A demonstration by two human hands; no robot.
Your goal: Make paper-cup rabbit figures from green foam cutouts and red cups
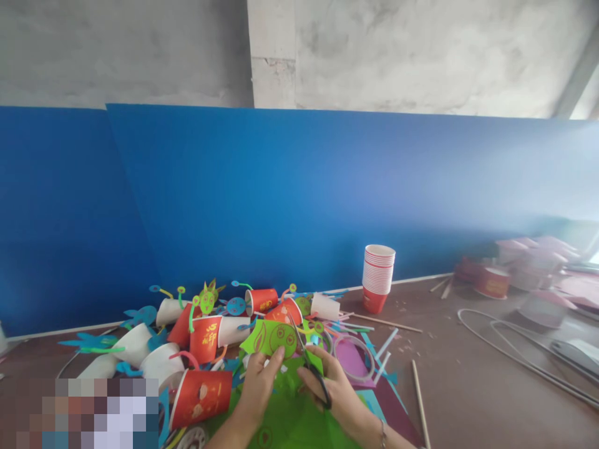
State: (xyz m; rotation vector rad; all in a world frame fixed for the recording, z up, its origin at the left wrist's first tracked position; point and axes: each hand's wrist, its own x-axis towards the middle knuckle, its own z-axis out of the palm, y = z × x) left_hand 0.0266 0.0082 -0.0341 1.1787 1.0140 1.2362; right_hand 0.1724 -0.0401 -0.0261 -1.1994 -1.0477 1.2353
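Note:
My left hand (262,381) pinches a piece of green paper (266,335) with a round face and a leaf-like shape drawn on it. In my right hand (333,381) is a pair of scissors (320,385) with black handles, its fingers through the loops. The blades point up and away, at the right edge of the drawn face; whether they are fully parted is hard to tell. More green paper (290,415) lies below both hands, with another drawn shape near the bottom.
Red and white paper cups (204,394) with paper figures lie heaped on the left. A stack of cups (378,274) stands by the blue partition (299,199). Tape rolls (369,374) and a wooden stick (420,402) lie right; a cable (510,349) loops farther right.

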